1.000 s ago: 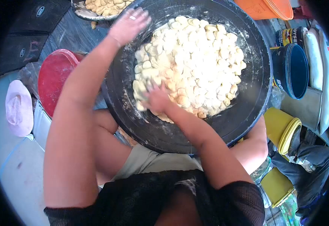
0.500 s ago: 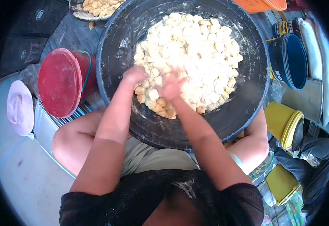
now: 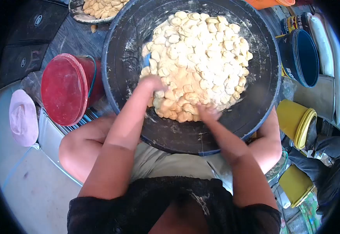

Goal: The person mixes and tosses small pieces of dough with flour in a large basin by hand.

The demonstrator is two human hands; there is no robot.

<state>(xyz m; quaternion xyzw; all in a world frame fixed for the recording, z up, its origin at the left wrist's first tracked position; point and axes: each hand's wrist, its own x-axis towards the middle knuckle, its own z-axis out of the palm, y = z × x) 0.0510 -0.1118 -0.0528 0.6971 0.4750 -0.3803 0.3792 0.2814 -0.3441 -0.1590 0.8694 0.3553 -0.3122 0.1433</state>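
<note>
A large black round basin (image 3: 119, 74) rests over my crossed legs. Inside it lies a heap of small pale, rounded pieces dusted with powder (image 3: 201, 58); those nearest me look more tan. My left hand (image 3: 154, 85) is at the heap's left edge, blurred, its fingers partly hidden among the pieces. At the near edge, toward the right, my right hand (image 3: 209, 113) touches the pieces, also smeared by motion. Whether either hand holds a piece cannot be made out. A small blue patch (image 3: 147, 59) shows at the heap's left side.
A red lidded bucket (image 3: 63, 89) and a pink hat-like object (image 3: 23, 117) are at the left. A bowl of tan pieces (image 3: 74, 13) sits at the upper left. On the right are a dark blue bucket (image 3: 305, 58), yellow buckets (image 3: 290, 117) and another person's leg (image 3: 333, 171).
My right hand has moved right and toward me, to the heap's near edge. My left hand has shifted slightly right and nearer. More tan pieces show in the middle.
</note>
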